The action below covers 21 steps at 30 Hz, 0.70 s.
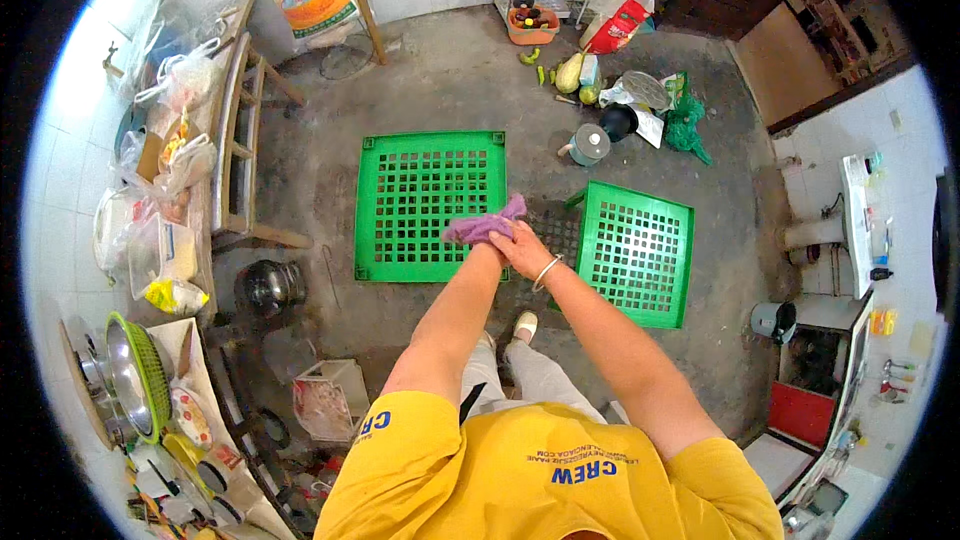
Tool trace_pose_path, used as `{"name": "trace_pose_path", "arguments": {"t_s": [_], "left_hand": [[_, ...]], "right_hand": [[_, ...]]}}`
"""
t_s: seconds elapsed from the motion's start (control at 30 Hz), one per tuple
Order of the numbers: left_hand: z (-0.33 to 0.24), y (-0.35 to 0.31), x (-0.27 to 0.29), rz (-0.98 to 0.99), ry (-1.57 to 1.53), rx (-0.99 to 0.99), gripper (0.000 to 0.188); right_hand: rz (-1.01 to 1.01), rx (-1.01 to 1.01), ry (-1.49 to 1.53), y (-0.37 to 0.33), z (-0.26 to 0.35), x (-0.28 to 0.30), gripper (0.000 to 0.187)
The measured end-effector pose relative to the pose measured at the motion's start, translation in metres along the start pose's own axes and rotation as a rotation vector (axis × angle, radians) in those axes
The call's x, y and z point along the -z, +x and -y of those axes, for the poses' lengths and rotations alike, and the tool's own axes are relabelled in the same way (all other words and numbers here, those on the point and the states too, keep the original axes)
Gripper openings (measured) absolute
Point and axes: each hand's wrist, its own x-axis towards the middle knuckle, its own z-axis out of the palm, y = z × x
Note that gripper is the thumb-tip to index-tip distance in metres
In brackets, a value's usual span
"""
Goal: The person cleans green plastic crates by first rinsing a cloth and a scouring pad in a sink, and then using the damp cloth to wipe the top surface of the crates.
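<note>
A crumpled purple cloth (pixel 478 230) is bunched between my two hands in front of me. My right hand (pixel 519 248), with a pale bangle at the wrist, grips its right end with bent fingers. The cloth covers most of my left hand (pixel 484 244), which closes on it from below, its fingers largely hidden. Beneath and beyond the hands, a green plastic grid panel (pixel 410 208) with square corner sockets lies on the floor. To the right, another green grid rack (pixel 633 255) stands at an angle, one short leg showing at its far left corner.
A wooden table (pixel 232 165) with bagged goods stands left, a dark metal pot (pixel 272 287) by its leg. Ahead right on the floor are a lidded pot (pixel 589 145), vegetables (pixel 569 73) and a green bag (pixel 686 125). A grey bucket (pixel 773 322) sits right.
</note>
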Motion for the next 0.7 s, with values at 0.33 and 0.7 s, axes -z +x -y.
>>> {"name": "trace_pose_path", "arguments": {"t_s": [0.33,0.7], "left_hand": [[0.077,-0.015,-0.108,-0.119,-0.799,0.256,0.041],[0.115,0.016,-0.146,-0.024,-2.326,0.572,0.064]], "right_hand": [[-0.081,-0.352,1.566,0.016,-0.029,-0.002,0.052],[-0.373,-0.406,2.075,0.080,-0.069,-0.120,0.065]]}}
